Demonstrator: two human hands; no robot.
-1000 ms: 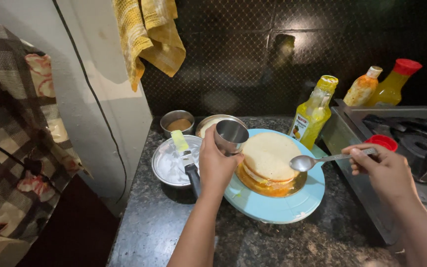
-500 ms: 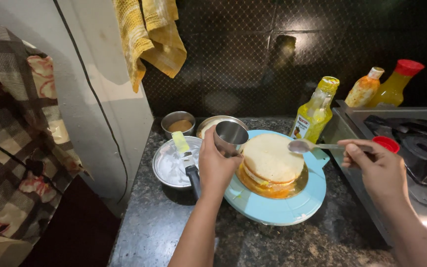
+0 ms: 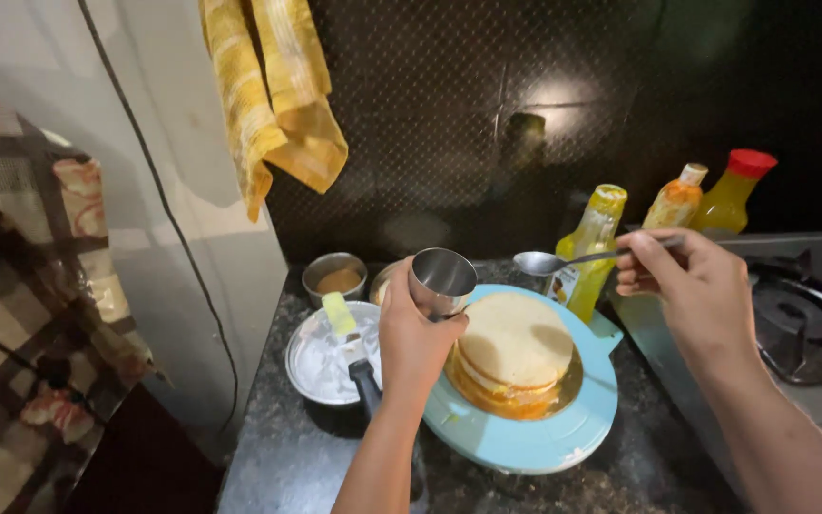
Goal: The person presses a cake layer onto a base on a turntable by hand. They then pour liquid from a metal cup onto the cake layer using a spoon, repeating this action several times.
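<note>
A dark stone kitchen counter (image 3: 268,466) runs along a black tiled wall, with a yellow cloth (image 3: 273,95) hanging above. At its centre sits a round light-blue plate (image 3: 535,443) holding a layered sponge cake (image 3: 511,352), the landmark here. The cake's top is bare and pale, with orange filling showing between the layers; no cream covers it yet.

The person's left hand (image 3: 416,333) is just left of the cake, fingers wrapped closed around a small steel cup (image 3: 441,279) held at the cake's rear edge. The right hand (image 3: 692,286) is raised to the right of the cake, fingers pinched shut on the handle of a metal spoon (image 3: 563,260), whose bowl hovers above the cake's far side, near the cup. Whether the spoon holds liquid cannot be told.

Left of the cake, a steel bowl of white cream (image 3: 330,357) with a spatula (image 3: 344,328) looks unused for now. Behind it stands a small bowl of brown paste (image 3: 335,276). Right of the cake stand three bottles (image 3: 592,243) and a gas stove (image 3: 811,314).
</note>
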